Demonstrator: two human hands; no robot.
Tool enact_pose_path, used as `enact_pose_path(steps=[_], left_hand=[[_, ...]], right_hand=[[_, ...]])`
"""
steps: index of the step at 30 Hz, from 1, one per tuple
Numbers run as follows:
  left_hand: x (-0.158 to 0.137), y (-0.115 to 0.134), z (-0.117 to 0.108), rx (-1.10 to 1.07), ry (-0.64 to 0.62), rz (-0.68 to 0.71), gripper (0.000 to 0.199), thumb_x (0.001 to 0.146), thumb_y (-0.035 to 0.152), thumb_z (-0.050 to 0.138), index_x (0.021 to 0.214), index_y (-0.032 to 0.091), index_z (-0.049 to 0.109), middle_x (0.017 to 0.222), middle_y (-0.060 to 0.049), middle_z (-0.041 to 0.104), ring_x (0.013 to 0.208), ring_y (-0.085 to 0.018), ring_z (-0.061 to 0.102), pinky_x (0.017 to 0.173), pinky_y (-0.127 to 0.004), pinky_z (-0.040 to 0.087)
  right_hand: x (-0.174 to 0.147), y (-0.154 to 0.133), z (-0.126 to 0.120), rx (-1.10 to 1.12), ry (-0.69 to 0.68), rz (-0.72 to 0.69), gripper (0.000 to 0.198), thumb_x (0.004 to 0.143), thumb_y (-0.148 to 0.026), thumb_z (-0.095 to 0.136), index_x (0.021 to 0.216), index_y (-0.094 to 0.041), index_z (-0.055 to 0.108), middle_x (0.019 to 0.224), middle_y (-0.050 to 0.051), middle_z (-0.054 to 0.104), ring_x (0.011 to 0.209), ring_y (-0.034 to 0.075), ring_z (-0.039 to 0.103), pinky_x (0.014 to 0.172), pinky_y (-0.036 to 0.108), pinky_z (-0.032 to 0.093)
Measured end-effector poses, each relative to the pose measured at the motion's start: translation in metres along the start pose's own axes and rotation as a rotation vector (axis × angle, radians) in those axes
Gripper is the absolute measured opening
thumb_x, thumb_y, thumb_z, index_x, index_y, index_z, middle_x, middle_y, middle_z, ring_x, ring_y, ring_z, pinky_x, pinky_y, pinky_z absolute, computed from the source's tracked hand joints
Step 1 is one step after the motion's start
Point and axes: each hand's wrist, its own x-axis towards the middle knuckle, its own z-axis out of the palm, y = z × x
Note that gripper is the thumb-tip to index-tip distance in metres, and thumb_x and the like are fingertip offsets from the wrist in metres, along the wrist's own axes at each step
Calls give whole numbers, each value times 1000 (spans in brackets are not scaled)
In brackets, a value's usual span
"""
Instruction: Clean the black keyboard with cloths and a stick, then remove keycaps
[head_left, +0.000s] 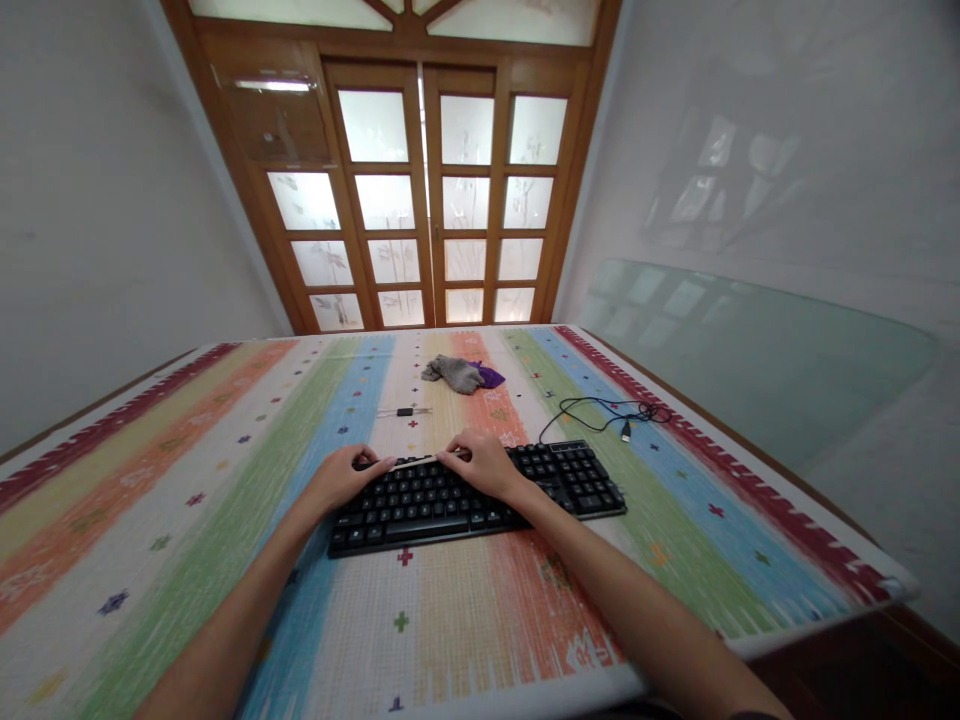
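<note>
A black keyboard (431, 525) lies slightly angled on the striped tablecloth, in front of me. Over its upper rows, a thin pale stick (415, 462) stretches between my two hands; its exact kind is too small to make out. My left hand (349, 478) pinches the stick's left end near the keyboard's top left corner. Thumb and fingers of my right hand (482, 464) close on the other end, above the middle of the keys. Whether the stick touches the keys, I cannot tell.
Behind the keyboard lie a small black-and-clear item (405, 412), a crumpled grey cloth (452, 373) and a purple cloth (490, 375). The keyboard's cable (581, 402) coils at the right, ending in a USB plug (625, 431). A glass panel (750, 350) leans along the right wall.
</note>
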Motion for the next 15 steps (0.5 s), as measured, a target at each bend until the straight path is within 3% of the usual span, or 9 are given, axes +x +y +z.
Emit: enact_pose_path(steps=[15], left_hand=[[2, -8, 4, 34, 1, 31, 57, 72, 77, 51, 75, 20, 63, 83, -10, 71, 82, -29, 63, 74, -36, 44]], right_hand=[[5, 2, -13, 59, -115, 53, 18, 84, -31, 72, 75, -16, 75, 75, 4, 72, 70, 15, 62, 67, 25, 42]])
